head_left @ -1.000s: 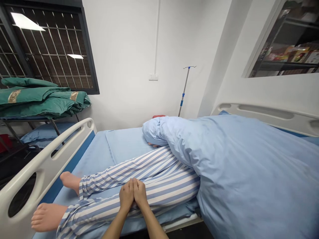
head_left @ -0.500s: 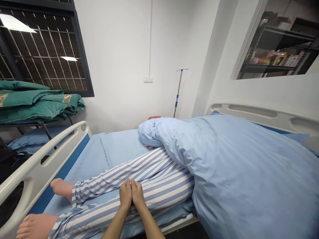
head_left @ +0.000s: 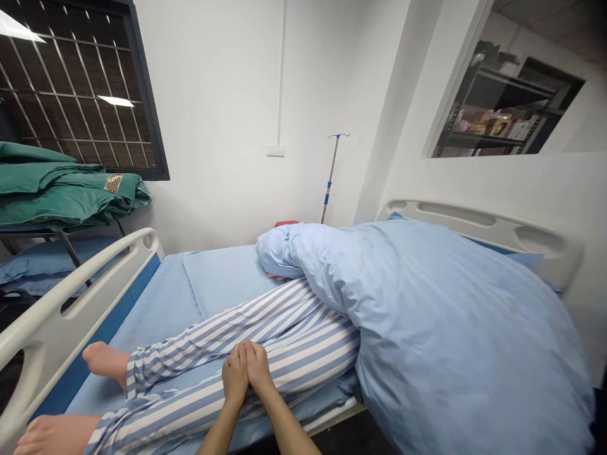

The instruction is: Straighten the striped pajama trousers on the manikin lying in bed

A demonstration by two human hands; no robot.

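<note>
Probably a ready pose tbh: left hand and right hand are held together over the striped pyjama trousers on the bed, anything clamped inside can't be made out, and for any grab they'd need to be parted.

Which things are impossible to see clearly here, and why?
In the head view:
Waist of the striped trousers: covered by the blue quilt.
Palms of the left hand and right hand: hidden beneath the hands' own backs.
Nearer foot: partly cut off by the bottom edge.
Red object: lower part behind the quilt.
</note>
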